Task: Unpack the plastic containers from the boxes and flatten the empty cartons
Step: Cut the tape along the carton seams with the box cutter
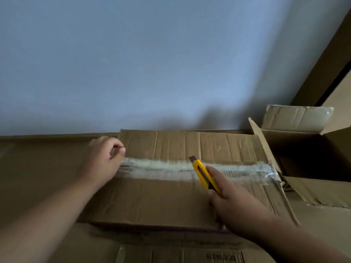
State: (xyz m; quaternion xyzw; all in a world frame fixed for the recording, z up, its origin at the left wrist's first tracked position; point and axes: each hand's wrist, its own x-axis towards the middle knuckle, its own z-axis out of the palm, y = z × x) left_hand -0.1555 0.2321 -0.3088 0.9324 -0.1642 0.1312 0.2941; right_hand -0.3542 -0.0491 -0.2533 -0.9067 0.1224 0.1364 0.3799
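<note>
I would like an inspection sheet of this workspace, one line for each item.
Surface: cardboard sheets under the boxes.
Job's things: sealed box, tape still along its seam; open box at right, contents not visible.
Clutter: nothing seen.
Hands: left hand rests on the tape's left end; right hand holds a yellow knife, blade over the tape.
Cables: nothing seen.
Surroundings: plain wall behind.

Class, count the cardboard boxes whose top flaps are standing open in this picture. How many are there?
1. The open brown cardboard box stands at the right, flaps up. The taped brown cardboard box in the middle is sealed. Others may lie outside the view.
</note>
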